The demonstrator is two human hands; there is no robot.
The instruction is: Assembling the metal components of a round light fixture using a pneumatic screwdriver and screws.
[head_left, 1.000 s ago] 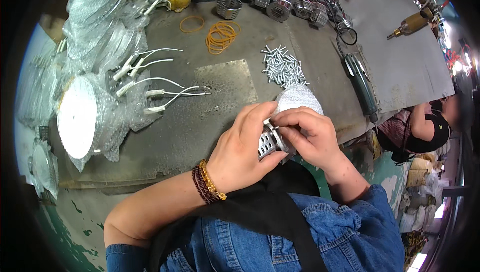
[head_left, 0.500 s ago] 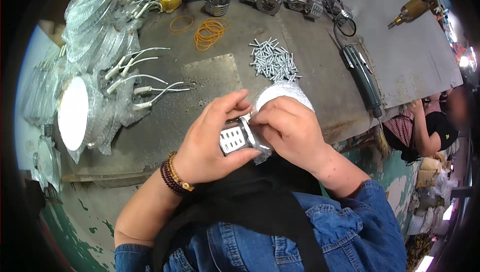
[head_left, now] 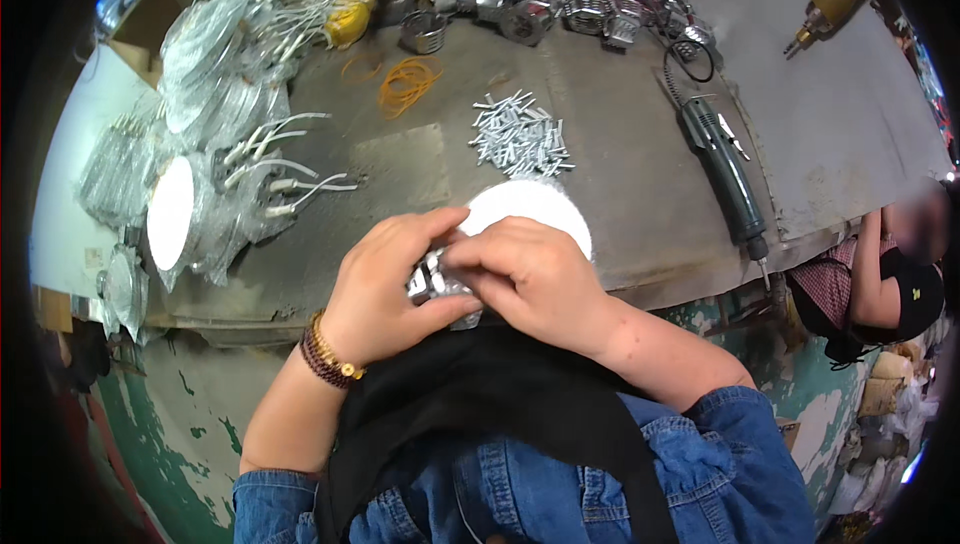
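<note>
My left hand [head_left: 385, 289] is closed around a small shiny metal housing with slots [head_left: 424, 281] near the table's front edge. The fingers of my right hand [head_left: 540, 279] are pinched together at the housing's right end; what lies between those fingertips is hidden. Just beyond my hands is a round white disc [head_left: 535, 209], partly covered by my right hand. A heap of silver screws [head_left: 520, 136] lies farther off behind the disc.
Wrapped white discs with wires [head_left: 215, 204] stack at the left. Yellow rubber bands [head_left: 405, 87] lie mid-table; metal housings [head_left: 525, 19] pile at the back. A dark electric screwdriver [head_left: 725, 174] lies right, and a brass-coloured tool [head_left: 828, 14] hangs far right. Another person [head_left: 865, 289] sits at right.
Both hands and the housing have shifted left in the view. The housing has turned, so its perforated side shows less. The right fingers stay at its end, and more of the white disc shows.
</note>
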